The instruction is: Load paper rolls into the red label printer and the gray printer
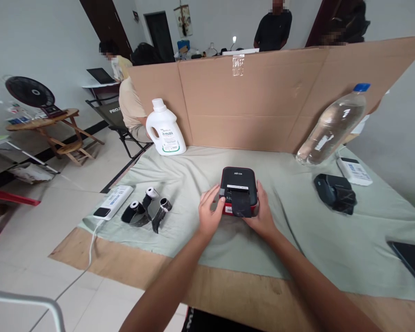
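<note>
Green cloth (193, 184), printer (238, 177) end-on, strip (241, 204) toward camera

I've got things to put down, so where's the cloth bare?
The green cloth is bare between the white jug and the red-edged device, and between the right hand and the dark device. It's crowded left, where black rolls lie near a white box, and right, below the clear bottle.

"PROJ" on chair (105, 113) (rest hidden)

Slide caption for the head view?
Left hand and right hand hold a compact black-and-red printer over pale green cloth.
</note>
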Action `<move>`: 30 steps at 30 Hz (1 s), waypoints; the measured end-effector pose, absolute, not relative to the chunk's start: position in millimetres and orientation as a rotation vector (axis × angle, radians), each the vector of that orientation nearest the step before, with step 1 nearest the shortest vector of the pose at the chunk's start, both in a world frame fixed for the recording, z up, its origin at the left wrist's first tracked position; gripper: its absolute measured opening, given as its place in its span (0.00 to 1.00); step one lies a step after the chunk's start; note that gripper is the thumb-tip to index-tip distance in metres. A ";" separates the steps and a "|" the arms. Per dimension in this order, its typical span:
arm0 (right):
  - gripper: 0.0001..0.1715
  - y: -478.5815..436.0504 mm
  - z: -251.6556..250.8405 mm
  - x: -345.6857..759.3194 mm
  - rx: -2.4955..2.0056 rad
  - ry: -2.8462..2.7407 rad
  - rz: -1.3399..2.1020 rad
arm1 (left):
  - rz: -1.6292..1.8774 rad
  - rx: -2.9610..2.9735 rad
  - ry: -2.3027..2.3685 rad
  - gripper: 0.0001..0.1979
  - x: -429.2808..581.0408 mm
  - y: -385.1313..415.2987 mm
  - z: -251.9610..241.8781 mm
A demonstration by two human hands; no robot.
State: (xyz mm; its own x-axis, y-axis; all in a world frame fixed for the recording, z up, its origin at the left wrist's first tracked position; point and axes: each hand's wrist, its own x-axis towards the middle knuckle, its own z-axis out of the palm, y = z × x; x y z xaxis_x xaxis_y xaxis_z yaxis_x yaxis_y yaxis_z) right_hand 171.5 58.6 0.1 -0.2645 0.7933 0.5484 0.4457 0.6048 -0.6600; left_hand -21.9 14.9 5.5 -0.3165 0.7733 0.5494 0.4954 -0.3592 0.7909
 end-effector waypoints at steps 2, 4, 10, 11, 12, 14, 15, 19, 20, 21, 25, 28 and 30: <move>0.58 59.7 -2.3 174.9 -0.987 -1.937 0.435 | 1.722 1.836 1.647 0.15 -26.8 14.0 8.5; 0.57 60.2 -2.5 177.1 -1.002 -1.956 0.449 | 1.692 1.913 1.647 0.15 -29.4 13.4 10.8; 0.58 60.9 -0.3 177.6 -1.046 -1.957 0.470 | 1.782 1.707 1.631 0.16 -23.3 18.9 12.9; 0.58 61.1 -0.7 177.0 -1.042 -1.953 0.471 | 1.805 1.652 1.637 0.16 -22.2 21.0 12.5; 0.58 61.1 -1.5 176.3 -1.040 -1.950 0.474 | 1.821 1.616 1.637 0.16 -21.7 23.0 11.9; 0.59 60.3 -4.1 174.9 -1.037 -1.937 0.476 | 1.847 1.594 1.602 0.15 -22.2 26.2 9.4; 0.59 59.4 -5.6 174.5 -1.037 -1.932 0.477 | 1.858 1.600 1.564 0.14 -23.2 27.2 7.6; 0.51 56.9 -3.6 178.8 -0.972 -1.907 0.475 | 1.907 1.664 1.358 0.14 -28.9 28.1 -0.4; 0.45 58.7 0.9 181.0 -0.934 -1.897 0.480 | 1.922 1.678 1.317 0.14 -30.1 27.8 -1.9; 0.38 62.3 7.5 183.2 -0.906 -1.880 0.486 | 1.937 1.693 1.284 0.14 -31.1 27.4 -3.0; 0.23 97.2 48.4 181.7 -1.094 -1.885 0.489 | 1.981 1.777 1.199 0.14 -33.4 25.4 -3.4; 0.19 126.7 77.6 167.0 -1.320 -2.083 0.461 | 1.997 1.818 1.201 0.15 -34.5 24.9 -1.6; 0.19 133.6 89.5 154.7 -1.415 -2.204 0.400 | 2.003 1.816 1.209 0.15 -34.9 25.5 -0.8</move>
